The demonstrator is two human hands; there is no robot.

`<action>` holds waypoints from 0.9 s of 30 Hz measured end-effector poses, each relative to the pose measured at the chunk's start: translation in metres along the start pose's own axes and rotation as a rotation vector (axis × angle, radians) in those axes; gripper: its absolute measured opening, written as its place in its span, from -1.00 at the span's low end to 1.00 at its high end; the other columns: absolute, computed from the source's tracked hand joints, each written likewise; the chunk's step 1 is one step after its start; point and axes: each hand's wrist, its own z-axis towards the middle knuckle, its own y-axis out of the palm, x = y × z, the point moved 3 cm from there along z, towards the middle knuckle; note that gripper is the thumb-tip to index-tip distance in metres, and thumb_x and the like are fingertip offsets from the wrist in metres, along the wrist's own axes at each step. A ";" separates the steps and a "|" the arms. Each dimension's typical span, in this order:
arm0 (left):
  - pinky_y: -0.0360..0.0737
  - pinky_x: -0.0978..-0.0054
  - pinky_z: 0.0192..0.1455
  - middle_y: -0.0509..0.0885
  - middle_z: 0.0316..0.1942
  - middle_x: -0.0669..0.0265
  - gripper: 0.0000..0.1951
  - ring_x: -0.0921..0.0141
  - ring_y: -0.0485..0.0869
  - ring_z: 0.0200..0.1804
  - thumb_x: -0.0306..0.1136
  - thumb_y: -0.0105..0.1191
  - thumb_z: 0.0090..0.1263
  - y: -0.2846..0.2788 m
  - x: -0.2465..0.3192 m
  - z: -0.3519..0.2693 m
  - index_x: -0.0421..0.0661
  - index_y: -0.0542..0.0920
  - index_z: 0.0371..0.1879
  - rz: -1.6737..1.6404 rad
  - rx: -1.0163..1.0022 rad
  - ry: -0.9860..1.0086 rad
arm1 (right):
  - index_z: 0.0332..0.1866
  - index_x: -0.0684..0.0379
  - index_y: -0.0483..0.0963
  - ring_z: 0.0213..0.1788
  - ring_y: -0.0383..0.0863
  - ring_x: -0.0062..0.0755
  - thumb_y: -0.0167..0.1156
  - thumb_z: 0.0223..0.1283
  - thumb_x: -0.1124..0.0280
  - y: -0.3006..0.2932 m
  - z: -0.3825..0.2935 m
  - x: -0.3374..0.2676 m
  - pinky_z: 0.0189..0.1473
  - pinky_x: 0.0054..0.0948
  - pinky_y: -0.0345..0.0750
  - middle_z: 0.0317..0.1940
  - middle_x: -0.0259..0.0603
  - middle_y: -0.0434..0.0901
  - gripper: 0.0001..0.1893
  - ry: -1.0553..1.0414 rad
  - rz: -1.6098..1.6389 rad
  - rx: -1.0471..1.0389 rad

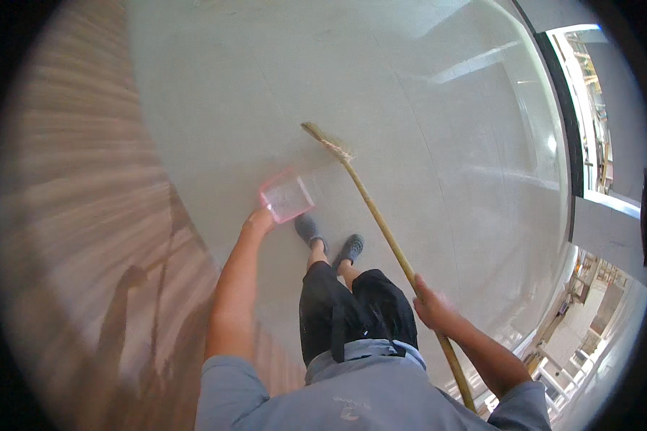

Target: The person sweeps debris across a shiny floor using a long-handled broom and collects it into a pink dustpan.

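My left hand [261,220] is closed on a pink plastic dustpan [287,197], held out left of my feet with its pale front edge facing right. My right hand [435,308] grips the long wooden or bamboo handle of a broom [380,220]. The handle slants from the lower right up to the bristle head [323,134], which lies beyond the dustpan, a little to its right. The bristles look slightly blurred; whether they touch the floor, I cannot tell. What is inside the dustpan is too unclear to make out.
Smooth grey floor [356,70] spreads ahead and to the right. A wood-patterned wall or panel [86,161] runs close along my left, with shadows on it. At the far right is an opening [593,108] beside grey wall; white furniture [555,377] shows at the lower right.
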 end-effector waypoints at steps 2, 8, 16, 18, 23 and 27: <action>0.60 0.28 -0.40 0.67 -0.52 0.13 -0.75 0.27 0.67 -0.52 -0.42 0.20 0.10 -0.013 -0.002 0.002 -0.16 0.66 -0.21 -0.001 0.014 -0.006 | 0.42 0.26 -0.02 -0.34 0.63 0.16 -0.07 0.26 0.39 0.020 0.050 0.001 -0.29 -0.04 0.53 -0.36 0.20 0.59 -0.37 -0.011 -0.093 0.025; 0.54 0.16 -0.01 0.62 -0.09 -0.01 -0.57 0.09 0.61 -0.04 -0.13 -0.19 0.37 0.026 -0.033 0.030 -0.14 0.50 0.07 -0.303 -0.142 -0.198 | 0.45 0.18 -0.01 -0.43 0.64 0.00 -0.09 0.24 0.33 0.060 0.072 0.009 -0.36 -0.12 0.55 -0.43 0.13 0.59 -0.36 -0.007 -0.022 -0.201; 0.54 0.22 0.06 0.66 -0.14 0.00 -0.57 0.10 0.65 -0.06 -0.07 -0.17 0.39 0.037 -0.038 0.019 -0.09 0.57 0.03 -0.288 -0.040 -0.162 | 0.46 0.04 0.09 -0.61 0.43 -0.57 0.09 0.25 0.27 0.003 -0.038 0.020 -0.54 -0.48 0.46 -0.53 -0.24 0.49 -0.34 0.109 0.243 -0.266; 0.56 0.27 -0.13 0.66 -0.26 0.07 -0.63 0.20 0.64 -0.24 -0.18 -0.03 0.32 0.033 -0.043 -0.008 -0.04 0.59 0.04 -0.304 -0.064 -0.136 | 0.43 0.04 0.15 -0.57 0.56 -0.35 0.14 0.22 0.31 -0.008 -0.046 0.040 -0.46 -0.38 0.54 -0.49 -0.14 0.56 -0.35 0.142 0.164 -0.229; 0.50 0.43 -0.58 0.58 -0.56 0.28 -0.59 0.45 0.54 -0.62 -0.37 0.13 0.22 0.063 -0.091 -0.063 0.06 0.59 0.10 -0.269 0.036 -0.113 | 0.42 0.14 0.06 -0.08 0.57 0.26 0.03 0.20 0.41 -0.055 -0.014 0.101 -0.04 -0.04 0.52 -0.15 0.30 0.55 -0.36 -0.253 -0.278 0.046; 0.48 0.36 -0.60 0.60 -0.54 0.29 -0.70 0.41 0.54 -0.64 -0.24 0.13 0.23 0.114 -0.113 -0.138 0.02 0.66 -0.06 -0.802 0.091 -0.383 | 0.42 0.20 0.04 -0.14 0.58 0.25 0.02 0.14 0.52 -0.082 0.034 0.127 -0.11 -0.05 0.53 -0.20 0.27 0.55 -0.33 -0.352 -0.398 0.065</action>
